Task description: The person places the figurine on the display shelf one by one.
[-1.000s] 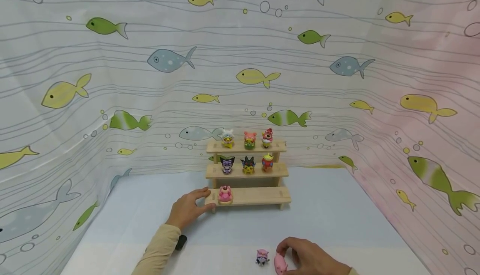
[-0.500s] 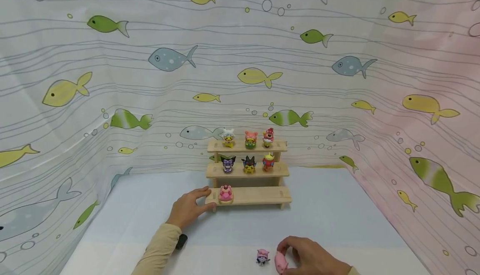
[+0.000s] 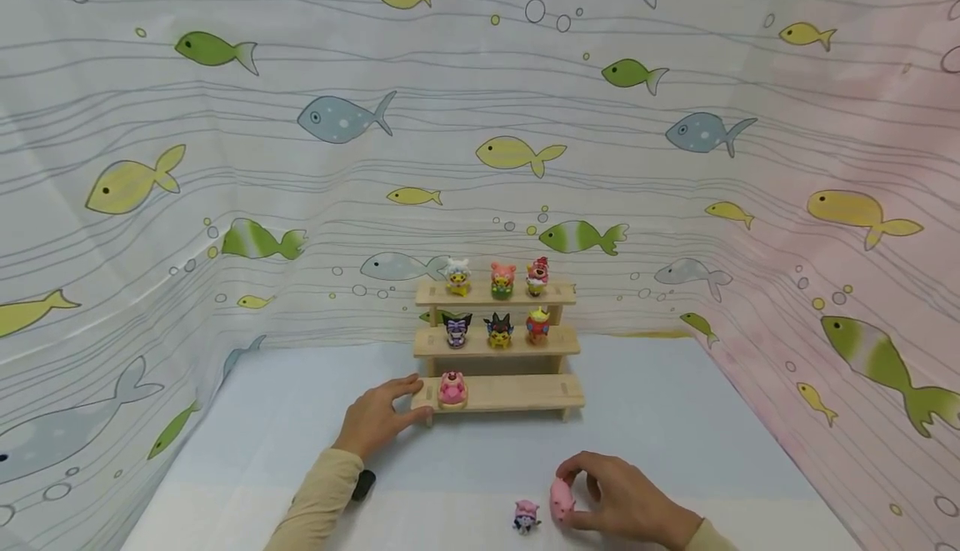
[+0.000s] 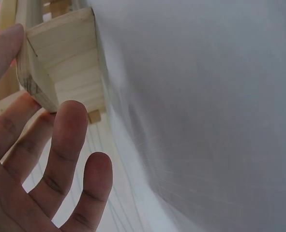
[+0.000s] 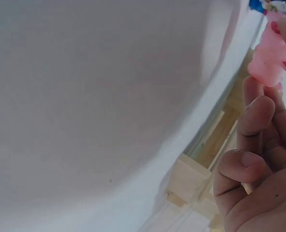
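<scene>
My right hand (image 3: 630,501) pinches a pink pig figurine (image 3: 561,501) between thumb and fingertips, low in the head view. In the right wrist view the pig (image 5: 269,58) shows at the upper right, at the fingertips. Just left of it, a small pink-hooded figurine (image 3: 527,517) stands on the table. My left hand (image 3: 378,418) holds the left end of the bottom step of a wooden three-tier display stand (image 3: 517,393). In the left wrist view the thumb lies on one edge of the step (image 4: 60,41) and fingertips on the opposite edge.
A pink figurine (image 3: 452,390) sits at the bottom step's left. Several more figurines, such as the purple-black one (image 3: 456,331), stand on the upper two steps. A black object (image 3: 363,485) lies beside the left sleeve. A fish-print curtain (image 3: 480,101) surrounds the table.
My right hand has moved slightly away from me with the pink pig, which now stands more upright in view. The left hand keeps its place on the stand.
</scene>
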`<state>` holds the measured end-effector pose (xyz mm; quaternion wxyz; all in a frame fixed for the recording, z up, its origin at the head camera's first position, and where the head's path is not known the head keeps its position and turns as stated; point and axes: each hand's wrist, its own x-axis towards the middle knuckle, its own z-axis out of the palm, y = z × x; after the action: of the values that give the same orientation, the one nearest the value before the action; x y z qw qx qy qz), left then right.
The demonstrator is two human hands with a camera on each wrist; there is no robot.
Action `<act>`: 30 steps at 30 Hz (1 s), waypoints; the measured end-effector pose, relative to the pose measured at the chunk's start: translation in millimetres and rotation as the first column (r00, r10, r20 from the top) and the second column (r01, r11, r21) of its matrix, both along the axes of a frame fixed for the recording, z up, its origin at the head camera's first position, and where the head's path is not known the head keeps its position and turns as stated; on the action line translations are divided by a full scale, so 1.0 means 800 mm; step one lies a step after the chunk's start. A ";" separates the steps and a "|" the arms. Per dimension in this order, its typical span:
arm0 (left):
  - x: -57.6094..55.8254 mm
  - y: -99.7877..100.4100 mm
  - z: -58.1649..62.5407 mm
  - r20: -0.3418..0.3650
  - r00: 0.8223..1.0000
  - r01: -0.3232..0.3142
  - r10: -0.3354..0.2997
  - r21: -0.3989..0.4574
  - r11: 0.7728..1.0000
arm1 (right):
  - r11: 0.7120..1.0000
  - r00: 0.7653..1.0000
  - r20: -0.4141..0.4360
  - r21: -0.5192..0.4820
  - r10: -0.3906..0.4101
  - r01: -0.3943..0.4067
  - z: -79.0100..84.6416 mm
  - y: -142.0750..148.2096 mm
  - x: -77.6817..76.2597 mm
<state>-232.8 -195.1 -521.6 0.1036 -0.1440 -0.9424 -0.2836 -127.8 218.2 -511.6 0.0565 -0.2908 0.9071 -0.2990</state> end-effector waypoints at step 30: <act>0.000 -0.001 -0.001 0.011 1.000 0.000 -0.001 0.012 1.000 | 0.990 0.983 -0.150 -0.103 -0.109 0.095 0.019 -0.021 -0.079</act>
<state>-232.6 -195.9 -522.3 0.0990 -0.1421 -0.9412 -0.2900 -190.7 201.7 -496.3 -0.0438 -0.2687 0.9073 -0.3206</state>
